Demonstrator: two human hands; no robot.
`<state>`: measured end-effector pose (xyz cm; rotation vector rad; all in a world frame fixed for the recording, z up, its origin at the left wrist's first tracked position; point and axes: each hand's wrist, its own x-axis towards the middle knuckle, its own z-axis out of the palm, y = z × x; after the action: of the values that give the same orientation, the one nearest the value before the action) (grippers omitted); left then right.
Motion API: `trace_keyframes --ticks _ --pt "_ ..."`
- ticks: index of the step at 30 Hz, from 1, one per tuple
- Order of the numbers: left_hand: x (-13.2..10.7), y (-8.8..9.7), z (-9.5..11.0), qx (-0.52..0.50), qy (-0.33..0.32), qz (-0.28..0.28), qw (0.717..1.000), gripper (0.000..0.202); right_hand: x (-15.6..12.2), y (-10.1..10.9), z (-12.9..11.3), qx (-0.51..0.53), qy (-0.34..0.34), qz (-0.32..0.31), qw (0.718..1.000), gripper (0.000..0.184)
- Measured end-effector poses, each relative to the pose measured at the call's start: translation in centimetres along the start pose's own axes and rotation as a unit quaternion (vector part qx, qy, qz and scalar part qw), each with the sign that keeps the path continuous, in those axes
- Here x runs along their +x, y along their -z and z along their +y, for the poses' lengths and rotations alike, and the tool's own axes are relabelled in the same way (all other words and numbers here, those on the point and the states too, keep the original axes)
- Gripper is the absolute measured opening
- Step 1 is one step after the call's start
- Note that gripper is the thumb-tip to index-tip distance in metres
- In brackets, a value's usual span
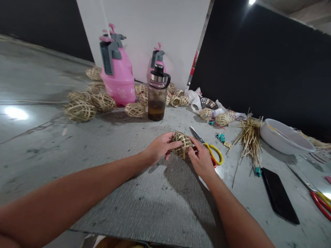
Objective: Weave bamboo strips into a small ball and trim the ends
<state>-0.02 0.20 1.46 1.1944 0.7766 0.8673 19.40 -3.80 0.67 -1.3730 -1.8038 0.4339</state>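
Between my two hands is a small woven bamboo ball, oval with an open lattice of pale strips. My left hand grips its left side, thumb across the front and fingers behind. Around its right end close the fingers of my right hand. The ball is held just above the grey table, where its shadow falls. Scissors with yellow and red handles lie right beside my right hand, partly hidden by it.
Pink spray bottles, a drink bottle and several woven balls stand at the back. To the right are binder clips, bamboo strips, a white basin, a black phone and other scissors.
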Motion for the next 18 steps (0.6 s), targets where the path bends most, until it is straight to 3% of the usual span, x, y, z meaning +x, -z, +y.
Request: trace_keyframes --ticks 7,12,18 --pt "0.4 0.6 0.3 0.020 -0.010 -0.038 0.999 0.041 0.1 -0.3 0.9 0.075 -0.058 0.024 0.995 0.042" --pt "0.9 1.2 0.3 0.092 -0.015 -0.034 0.995 0.023 -0.1 -0.7 1.4 0.145 -0.109 0.024 0.983 0.045" --pt "1.0 1.1 -0.1 0.079 -0.032 -0.019 0.996 0.027 -0.2 -1.0 0.6 0.091 -0.101 0.037 0.990 0.054"
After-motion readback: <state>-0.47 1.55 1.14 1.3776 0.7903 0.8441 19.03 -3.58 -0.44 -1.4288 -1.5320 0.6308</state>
